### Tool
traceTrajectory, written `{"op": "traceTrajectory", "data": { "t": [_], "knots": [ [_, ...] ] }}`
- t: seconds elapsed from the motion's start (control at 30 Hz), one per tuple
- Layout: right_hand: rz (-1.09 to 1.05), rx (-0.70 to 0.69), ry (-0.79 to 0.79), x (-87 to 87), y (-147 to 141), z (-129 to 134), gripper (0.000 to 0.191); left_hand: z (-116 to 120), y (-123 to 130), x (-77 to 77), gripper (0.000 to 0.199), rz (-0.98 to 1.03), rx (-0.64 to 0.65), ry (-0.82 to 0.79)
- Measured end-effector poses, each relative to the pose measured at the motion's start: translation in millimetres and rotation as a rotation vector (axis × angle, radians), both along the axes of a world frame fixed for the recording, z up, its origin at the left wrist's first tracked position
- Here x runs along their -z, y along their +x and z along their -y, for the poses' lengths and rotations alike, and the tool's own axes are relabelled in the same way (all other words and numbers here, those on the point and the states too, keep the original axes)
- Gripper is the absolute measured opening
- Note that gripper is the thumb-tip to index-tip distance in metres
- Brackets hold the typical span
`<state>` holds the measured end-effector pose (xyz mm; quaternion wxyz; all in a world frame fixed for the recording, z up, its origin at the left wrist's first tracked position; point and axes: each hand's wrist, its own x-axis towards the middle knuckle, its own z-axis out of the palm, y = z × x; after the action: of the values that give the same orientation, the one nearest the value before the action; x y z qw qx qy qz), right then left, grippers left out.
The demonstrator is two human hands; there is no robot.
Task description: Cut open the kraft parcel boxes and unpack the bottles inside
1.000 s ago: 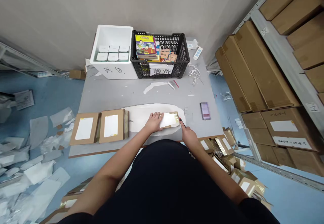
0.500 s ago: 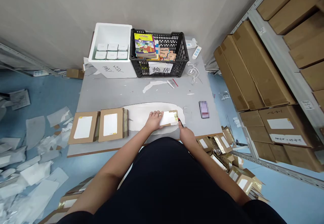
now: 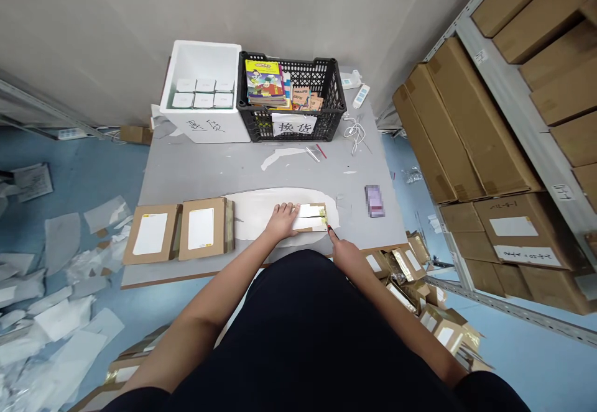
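A small flat cardboard box (image 3: 311,220) with a white label and yellowish tape at its right end lies on a white patch of the table. My left hand (image 3: 281,220) grips its left end, fingers over the top and thumb at the near side. My right hand (image 3: 346,255) is closed round a red-and-black utility knife (image 3: 331,232), whose tip is at the box's right end. A dark slit runs lengthwise through the label. The blade itself is too small to make out.
Two stacks of labelled cardboard boxes (image 3: 152,235) stand on the left of the table. Behind are a white foam bin (image 3: 205,127) and a black crate (image 3: 336,114) with booklets. A blurred purple item (image 3: 374,201) lies right. Shelves of cartons (image 3: 485,120) rise at the right.
The dark slit now shows along the box's label, which looked unbroken before. My right hand and the knife have shifted slightly toward me at the box's right end; my left hand keeps its hold.
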<state>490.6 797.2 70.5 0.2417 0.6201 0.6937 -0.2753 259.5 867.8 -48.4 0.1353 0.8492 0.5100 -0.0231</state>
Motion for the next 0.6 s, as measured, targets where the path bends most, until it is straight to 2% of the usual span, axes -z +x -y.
{"op": "traceTrajectory", "data": {
  "t": [0.37,0.47,0.6],
  "knots": [
    [-0.052,0.087,0.046,0.9,12,12,0.059,0,-2,1.2,0.104,0.013,0.007,-0.014],
    [-0.165,0.213,0.159,9.1,24,15,0.058,2,-3,0.4,0.103,0.015,0.004,-0.013],
    [-0.397,0.542,0.272,38.2,49,10,0.058,7,-2,0.2,0.101,0.019,-0.006,0.003]
  ]
}}
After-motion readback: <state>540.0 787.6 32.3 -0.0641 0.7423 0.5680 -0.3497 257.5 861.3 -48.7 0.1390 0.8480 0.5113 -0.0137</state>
